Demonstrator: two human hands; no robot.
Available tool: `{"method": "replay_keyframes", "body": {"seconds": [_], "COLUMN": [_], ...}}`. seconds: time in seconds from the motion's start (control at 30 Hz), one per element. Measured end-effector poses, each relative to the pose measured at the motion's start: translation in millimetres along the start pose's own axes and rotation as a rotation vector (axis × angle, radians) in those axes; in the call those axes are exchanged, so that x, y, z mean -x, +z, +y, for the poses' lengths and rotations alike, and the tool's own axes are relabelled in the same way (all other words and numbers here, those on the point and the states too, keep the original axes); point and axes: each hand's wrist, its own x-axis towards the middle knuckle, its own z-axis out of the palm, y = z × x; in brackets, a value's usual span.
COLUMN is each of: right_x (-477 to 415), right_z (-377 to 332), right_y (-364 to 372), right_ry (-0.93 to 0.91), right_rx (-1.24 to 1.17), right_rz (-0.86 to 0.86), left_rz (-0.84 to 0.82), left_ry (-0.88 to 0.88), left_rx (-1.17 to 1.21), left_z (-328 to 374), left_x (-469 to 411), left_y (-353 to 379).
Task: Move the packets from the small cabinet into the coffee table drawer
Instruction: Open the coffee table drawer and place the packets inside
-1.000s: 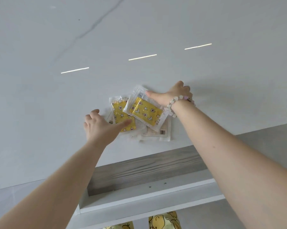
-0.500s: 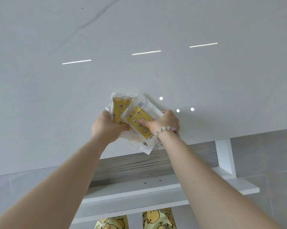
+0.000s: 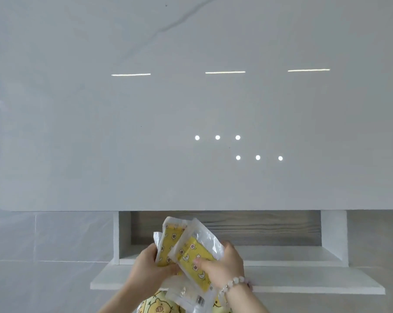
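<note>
Several clear plastic packets with yellow patterned contents are bunched between my two hands, low in the view. My left hand grips the stack from the left, its fingers curled round the rear packet. My right hand, with a bead bracelet at the wrist, holds the front packet with the thumb pressed on its face. The packets hang above the front of the open coffee table drawer, which has white walls and a grey wood-grain back. I see no packet lying inside the drawer.
The glossy white coffee table top fills most of the view and reflects ceiling lights. The drawer's white front panel juts toward me. Grey floor tiles lie on both sides. Yellow patterned clothing shows at the bottom edge.
Both hands gathered the packets off the table top, lifted them and drew them back toward me, over the open drawer. The view tilted, showing the whole drawer.
</note>
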Motion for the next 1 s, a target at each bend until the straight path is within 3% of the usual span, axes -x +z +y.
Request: {"method": "replay_keyframes", "body": {"seconds": [0.07,0.23,0.4,0.6,0.83,1.0], "right_x": [-22,-91,-130,-136,-135,-119], "right_z": [-7,-38,-46,-40,-45,-56], "right_y": [9,37,64,78,91,80], "right_ry": [0.022,-0.117,-0.157,-0.283,-0.356,-0.353], "right_rx": [0.031,0.268,0.553,0.614,0.723,0.935], "right_rz": [-0.009,-0.090,-0.167,0.034,0.211,0.154], "left_rz": [0.034,0.142,0.112,0.179,0.429,0.422], "left_ry": [-0.027,-0.049,-0.072,-0.082,0.099,0.268], "left_rx": [0.008,-0.084,-0.112,-0.124,-0.279,-0.541], "left_z": [-6,-3,-21,-45,-46,-37], "left_x": [-22,-92,-143,-163,-163,-142], "left_y": [2,-10,-32,-40,-29,-26]}}
